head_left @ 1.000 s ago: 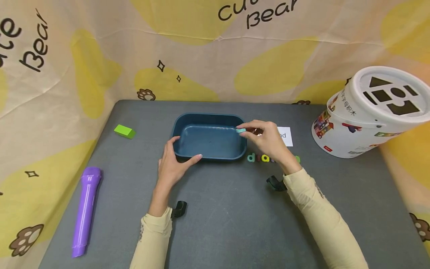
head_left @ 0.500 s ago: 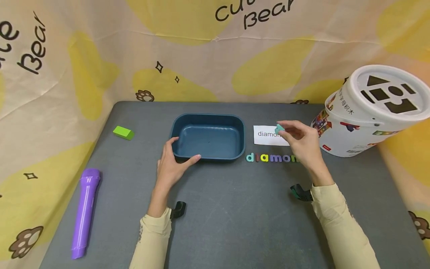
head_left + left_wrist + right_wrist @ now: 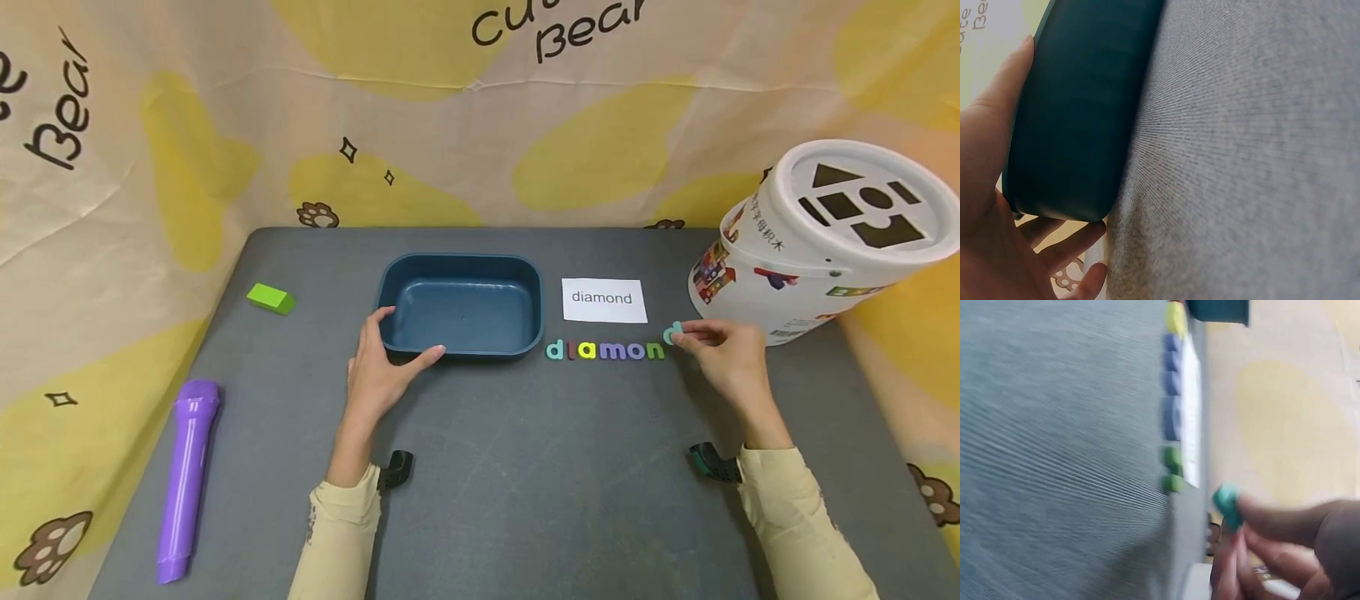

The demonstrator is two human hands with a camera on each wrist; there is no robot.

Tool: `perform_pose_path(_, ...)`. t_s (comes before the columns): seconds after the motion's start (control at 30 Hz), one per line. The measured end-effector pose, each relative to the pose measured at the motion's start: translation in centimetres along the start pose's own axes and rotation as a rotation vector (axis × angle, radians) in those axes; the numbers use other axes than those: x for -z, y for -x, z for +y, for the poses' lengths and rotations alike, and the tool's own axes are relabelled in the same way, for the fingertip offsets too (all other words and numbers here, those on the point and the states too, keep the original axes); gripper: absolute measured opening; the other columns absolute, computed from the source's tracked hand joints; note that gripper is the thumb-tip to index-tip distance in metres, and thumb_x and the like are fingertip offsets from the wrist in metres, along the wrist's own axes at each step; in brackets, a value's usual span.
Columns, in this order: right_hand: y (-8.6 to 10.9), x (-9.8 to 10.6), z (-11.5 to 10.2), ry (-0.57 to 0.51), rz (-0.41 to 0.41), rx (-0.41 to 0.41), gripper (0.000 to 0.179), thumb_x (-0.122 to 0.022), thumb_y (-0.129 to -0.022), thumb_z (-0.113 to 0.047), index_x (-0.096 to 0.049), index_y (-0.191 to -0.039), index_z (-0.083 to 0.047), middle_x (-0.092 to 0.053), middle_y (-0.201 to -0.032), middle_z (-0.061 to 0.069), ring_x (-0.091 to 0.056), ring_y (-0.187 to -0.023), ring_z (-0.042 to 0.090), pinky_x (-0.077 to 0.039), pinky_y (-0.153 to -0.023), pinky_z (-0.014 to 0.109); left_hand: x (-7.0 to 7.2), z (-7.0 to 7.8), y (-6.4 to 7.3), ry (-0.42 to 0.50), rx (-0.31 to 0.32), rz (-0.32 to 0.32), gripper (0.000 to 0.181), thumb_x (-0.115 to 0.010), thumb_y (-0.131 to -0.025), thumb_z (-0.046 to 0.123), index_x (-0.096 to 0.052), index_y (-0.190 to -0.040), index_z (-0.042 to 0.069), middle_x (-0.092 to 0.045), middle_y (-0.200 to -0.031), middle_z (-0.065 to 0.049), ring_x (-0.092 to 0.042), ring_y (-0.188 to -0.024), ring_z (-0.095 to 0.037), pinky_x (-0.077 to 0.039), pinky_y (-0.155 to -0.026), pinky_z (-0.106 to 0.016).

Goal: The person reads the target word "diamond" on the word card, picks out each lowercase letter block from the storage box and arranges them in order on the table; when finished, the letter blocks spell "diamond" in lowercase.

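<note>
My left hand [image 3: 375,367] holds the near left corner of a dark blue plastic tray [image 3: 534,308]. Its thumb lies along the near side, while the other fingers reach round the left end, as the left wrist view also shows. Between the thumb and fingers of my right hand [image 3: 723,358] is a turquoise letter d [image 3: 670,333], pinched just right of a green letter n [image 3: 655,351]. That n ends a row of coloured letters reading "diamon", which starts with another turquoise d [image 3: 555,350]. Above the row lies a white card [image 3: 603,312] printed "diamond".
A white lidded bucket [image 3: 795,275] with shaped holes in its lid stands at the back right, close to my right hand. At the left lie a green block [image 3: 271,298] and a purple toy microphone [image 3: 187,483]. A patterned cloth [image 3: 420,125] hangs behind the grey table [image 3: 510,475].
My right hand has carried the turquoise d from the tray's right end, across the card, to the right end of the letter row. My left hand has stayed at the tray's corner.
</note>
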State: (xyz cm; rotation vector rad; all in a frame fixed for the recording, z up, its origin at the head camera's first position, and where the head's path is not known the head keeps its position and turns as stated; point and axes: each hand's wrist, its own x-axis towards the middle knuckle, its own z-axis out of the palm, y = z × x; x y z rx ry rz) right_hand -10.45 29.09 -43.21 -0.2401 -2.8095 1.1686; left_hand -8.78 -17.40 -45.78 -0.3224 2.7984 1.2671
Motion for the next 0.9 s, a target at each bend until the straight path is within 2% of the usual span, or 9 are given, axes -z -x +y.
perform_pose_path(0.03,0.1,-0.2,0.3,0.017,-0.001,-0.02,0.028,-0.08,-0.097,-0.02,-0.08,-0.109,0.005,-0.08,-0.091,0.016,-0.056,-0.066,-0.007,-0.044,-0.057,0.018,0.0,0.0,0.0,0.0,0.001,0.0,0.108,-0.082,-0.084,0.064,-0.024,-0.167,0.026,-0.025,-0.175,-0.007,-0.03,-0.16,-0.038,-0.007,-0.126,-0.071)
perform_pose_path(0.2,0.5,-0.9,0.9,0.084,-0.037,-0.121,0.029,-0.076,-0.099,-0.021,-0.079,-0.11,0.005,-0.079,-0.09,0.018,-0.057,-0.076,0.013,-0.043,-0.059,0.026,0.0,-0.1,0.1,0.002,0.002,-0.002,0.109,-0.082,-0.084,0.065,-0.023,-0.167,0.026,-0.025,-0.176,-0.008,-0.03,-0.16,-0.039,-0.007,-0.126,-0.071)
perform_pose_path(0.33,0.4,-0.9,1.0,0.078,-0.075,-0.151,0.03,-0.074,-0.1,-0.02,-0.077,-0.115,0.005,-0.072,-0.079,0.01,-0.053,-0.081,0.022,-0.04,-0.062,0.031,-0.1,-0.1,0.1,0.006,0.002,0.002,0.109,-0.082,-0.083,0.066,-0.023,-0.167,0.027,-0.026,-0.175,-0.007,-0.031,-0.16,-0.038,-0.01,-0.126,-0.07)
perform_pose_path(0.43,0.2,-0.8,1.1,0.066,-0.087,-0.159,0.031,-0.074,-0.1,-0.02,-0.075,-0.119,0.004,-0.068,-0.074,0.002,-0.05,-0.082,0.023,-0.037,-0.065,0.034,-0.2,0.0,0.1,0.004,0.005,0.003,0.109,-0.082,-0.083,0.066,-0.023,-0.167,0.027,-0.026,-0.175,-0.007,-0.031,-0.16,-0.037,-0.009,-0.126,-0.07)
perform_pose_path(0.7,0.3,-1.5,1.4,0.084,-0.047,-0.167,0.031,-0.075,-0.099,-0.021,-0.074,-0.12,0.002,-0.063,-0.074,0.002,-0.053,-0.075,0.022,-0.039,-0.064,0.035,0.0,0.1,0.1,-0.005,-0.001,-0.004,0.11,-0.082,-0.084,0.065,-0.022,-0.168,0.027,-0.024,-0.176,-0.008,-0.029,-0.16,-0.037,-0.01,-0.126,-0.071)
perform_pose_path(0.9,0.4,-1.9,1.2,0.1,-0.055,-0.182,0.031,-0.073,-0.101,-0.021,-0.071,-0.12,0.002,-0.065,-0.075,0.003,-0.054,-0.073,0.02,-0.04,-0.066,0.035,0.3,0.0,0.2,-0.008,-0.022,-0.008,0.115,-0.081,-0.084,0.065,-0.01,-0.17,0.038,-0.018,-0.179,-0.004,-0.025,-0.163,-0.035,-0.016,-0.123,-0.069)
